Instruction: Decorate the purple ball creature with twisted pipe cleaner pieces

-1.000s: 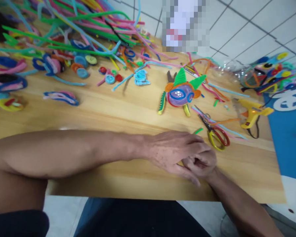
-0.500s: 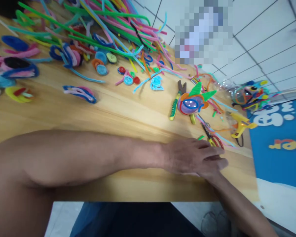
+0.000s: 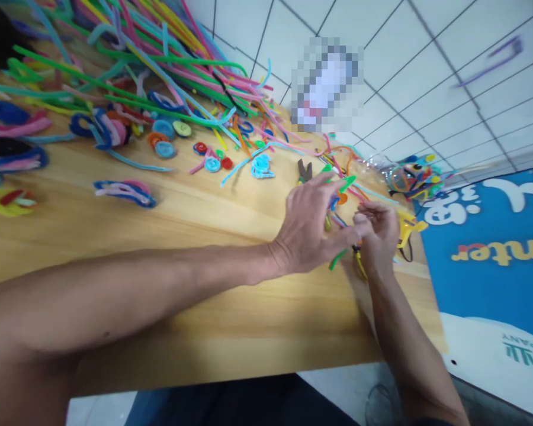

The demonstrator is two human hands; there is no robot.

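Observation:
My left hand reaches over the craft figure with green ears, fingers stretched out and thumb pointing to the right hand. It hides most of the figure; whether it touches it I cannot tell. Just right of it, my right hand has its fingers curled in, close to the left thumb; anything in them is hidden. Below the hands show part of the scissors' yellow handle and a short green fuzzy piece. Pliers lie partly under the left hand.
A pile of colourful pipe cleaners covers the back left of the wooden table. Coiled fuzzy discs and a looped blue and pink piece lie nearer. A yellow glue gun sits by the right edge, beside a blue printed board.
Both hands have moved up and away from the table's front edge, and they have come apart from their overlap. The left hand now covers most of the craft figure. The view has shifted slightly.

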